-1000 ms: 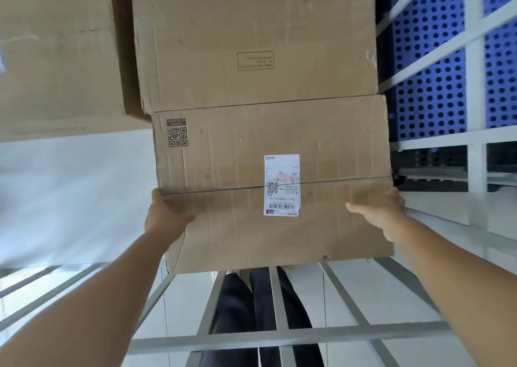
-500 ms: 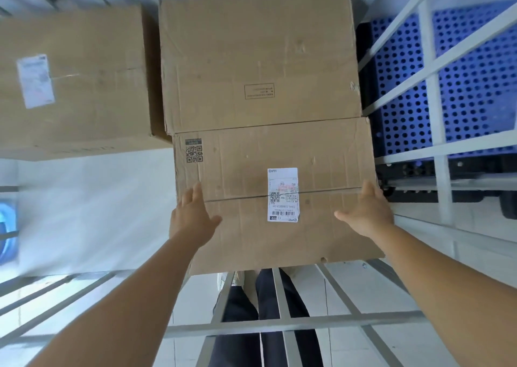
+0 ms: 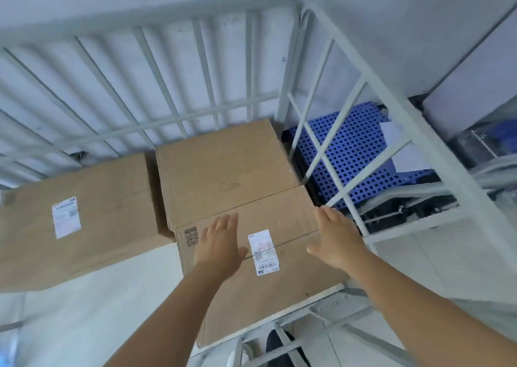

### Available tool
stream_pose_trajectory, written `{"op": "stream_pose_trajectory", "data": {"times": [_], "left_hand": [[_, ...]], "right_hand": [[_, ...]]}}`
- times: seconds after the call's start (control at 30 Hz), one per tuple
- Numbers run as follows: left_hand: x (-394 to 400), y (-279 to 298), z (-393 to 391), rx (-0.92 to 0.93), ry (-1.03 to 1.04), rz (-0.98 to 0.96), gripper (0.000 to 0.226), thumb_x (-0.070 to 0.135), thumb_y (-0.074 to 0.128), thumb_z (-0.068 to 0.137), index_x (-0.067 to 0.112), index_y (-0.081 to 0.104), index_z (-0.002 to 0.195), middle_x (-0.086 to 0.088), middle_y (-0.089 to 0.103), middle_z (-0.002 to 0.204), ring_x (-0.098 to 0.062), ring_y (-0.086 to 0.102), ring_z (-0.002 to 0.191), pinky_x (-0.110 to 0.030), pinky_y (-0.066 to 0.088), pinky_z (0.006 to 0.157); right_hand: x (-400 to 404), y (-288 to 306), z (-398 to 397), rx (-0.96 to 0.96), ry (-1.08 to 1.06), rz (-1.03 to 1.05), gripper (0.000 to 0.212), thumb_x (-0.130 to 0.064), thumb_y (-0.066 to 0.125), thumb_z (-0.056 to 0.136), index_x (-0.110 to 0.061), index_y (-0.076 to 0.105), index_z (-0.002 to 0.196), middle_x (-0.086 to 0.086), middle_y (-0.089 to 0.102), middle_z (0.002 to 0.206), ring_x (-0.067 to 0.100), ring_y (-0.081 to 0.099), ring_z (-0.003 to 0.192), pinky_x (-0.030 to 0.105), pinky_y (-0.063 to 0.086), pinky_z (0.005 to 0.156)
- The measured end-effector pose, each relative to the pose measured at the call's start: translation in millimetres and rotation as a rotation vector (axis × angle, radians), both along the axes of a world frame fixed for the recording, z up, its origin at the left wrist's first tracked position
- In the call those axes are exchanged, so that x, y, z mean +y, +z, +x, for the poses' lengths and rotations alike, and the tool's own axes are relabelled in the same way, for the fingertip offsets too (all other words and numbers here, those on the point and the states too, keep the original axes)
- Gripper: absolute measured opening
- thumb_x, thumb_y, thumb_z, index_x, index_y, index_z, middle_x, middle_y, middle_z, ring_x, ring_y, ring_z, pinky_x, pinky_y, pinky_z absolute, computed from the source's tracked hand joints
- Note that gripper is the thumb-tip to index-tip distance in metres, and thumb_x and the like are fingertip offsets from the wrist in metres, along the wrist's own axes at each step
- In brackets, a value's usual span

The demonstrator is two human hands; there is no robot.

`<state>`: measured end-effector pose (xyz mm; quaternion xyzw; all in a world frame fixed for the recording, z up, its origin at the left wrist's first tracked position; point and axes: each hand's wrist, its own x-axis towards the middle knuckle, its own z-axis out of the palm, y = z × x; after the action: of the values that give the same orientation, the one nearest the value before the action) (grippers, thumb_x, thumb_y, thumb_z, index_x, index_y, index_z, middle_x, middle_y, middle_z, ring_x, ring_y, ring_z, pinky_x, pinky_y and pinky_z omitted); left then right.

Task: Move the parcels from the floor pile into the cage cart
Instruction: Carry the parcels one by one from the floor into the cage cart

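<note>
Parcel labels (image 3: pixel 263 252) blurred, unreadable

Three cardboard parcels inside one cage cart (image 3: pixel 316 67): left parcel (image 3: pixel 106 215), far parcel (image 3: pixel 223 170), near parcel (image 3: pixel 282 291). Two white shipping labels, one on the left parcel (image 3: pixel 66 217), one on the near parcel (image 3: pixel 263 252). One blue perforated pallet (image 3: pixel 355 148) outside the bars. Two bare hands: left hand (image 3: pixel 221 245), right hand (image 3: pixel 337 239).

Both hands, left hand (image 3: pixel 219 245) and right hand (image 3: pixel 337 239), are hovering flat and spread over the labelled box (image 3: pixel 251 268) inside the cage cart (image 3: pixel 173 120), lower centre.
</note>
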<state>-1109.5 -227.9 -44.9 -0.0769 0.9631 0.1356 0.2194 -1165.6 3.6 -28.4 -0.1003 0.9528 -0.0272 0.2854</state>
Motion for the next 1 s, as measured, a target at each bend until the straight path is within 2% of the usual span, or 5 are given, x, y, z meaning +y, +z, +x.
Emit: {"op": "stream_pose_trajectory", "data": {"times": [0.13, 0.3, 0.53, 0.7, 1.0], "left_hand": [[18.2, 53.6, 2.5, 0.075, -0.118, 0.048, 0.083, 0.041, 0.054, 0.093, 0.018, 0.003, 0.154, -0.002, 0.016, 0.16, -0.02, 0.014, 0.148, -0.035, 0.015, 0.119], [47.7, 112.5, 8.3, 0.156, -0.304, 0.079, 0.083, 0.04, 0.055, 0.093, 0.018, 0.003, 0.155, -0.003, 0.016, 0.16, -0.021, 0.014, 0.147, -0.038, 0.016, 0.119], [117.0, 179.8, 23.7, 0.296, -0.578, 0.135, 0.079, 0.042, 0.053, 0.094, 0.02, 0.007, 0.155, 0.0, 0.019, 0.16, -0.02, 0.02, 0.146, -0.037, 0.019, 0.119], [185.0, 208.8, 58.7, 0.338, -0.771, 0.211, 0.078, 0.044, 0.053, 0.094, 0.022, 0.01, 0.155, 0.002, 0.02, 0.159, -0.019, 0.023, 0.145, -0.038, 0.023, 0.117], [280.3, 230.2, 173.3, 0.383, -1.081, 0.311, 0.076, 0.044, 0.052, 0.094, 0.019, 0.012, 0.155, 0.002, 0.02, 0.159, -0.018, 0.022, 0.145, -0.036, 0.022, 0.118]], "right_hand": [[7.3, 56.3, 26.9, 0.091, -0.079, -0.036, 0.088, -0.048, 0.06, 0.091, -0.016, 0.009, 0.156, 0.002, 0.009, 0.162, 0.023, 0.009, 0.149, 0.042, 0.017, 0.12], [32.2, 121.9, 69.2, 0.24, -0.228, -0.071, 0.077, -0.05, 0.059, 0.09, -0.016, 0.022, 0.148, 0.002, 0.026, 0.153, 0.023, 0.024, 0.142, 0.041, 0.025, 0.114], [83.8, 195.1, 139.6, 0.391, -0.453, -0.006, 0.084, -0.047, 0.059, 0.089, -0.017, 0.014, 0.153, 0.0, 0.019, 0.159, 0.021, 0.017, 0.146, 0.04, 0.019, 0.117], [128.5, 221.5, 213.2, 0.446, -0.646, 0.004, 0.084, -0.041, 0.057, 0.091, -0.017, 0.009, 0.156, 0.0, 0.012, 0.162, 0.02, 0.01, 0.149, 0.039, 0.013, 0.119], [179.1, 220.7, 389.4, 0.461, -0.969, 0.07, 0.083, -0.044, 0.056, 0.093, -0.015, 0.009, 0.155, 0.0, 0.016, 0.159, 0.021, 0.015, 0.146, 0.038, 0.015, 0.118]]}}
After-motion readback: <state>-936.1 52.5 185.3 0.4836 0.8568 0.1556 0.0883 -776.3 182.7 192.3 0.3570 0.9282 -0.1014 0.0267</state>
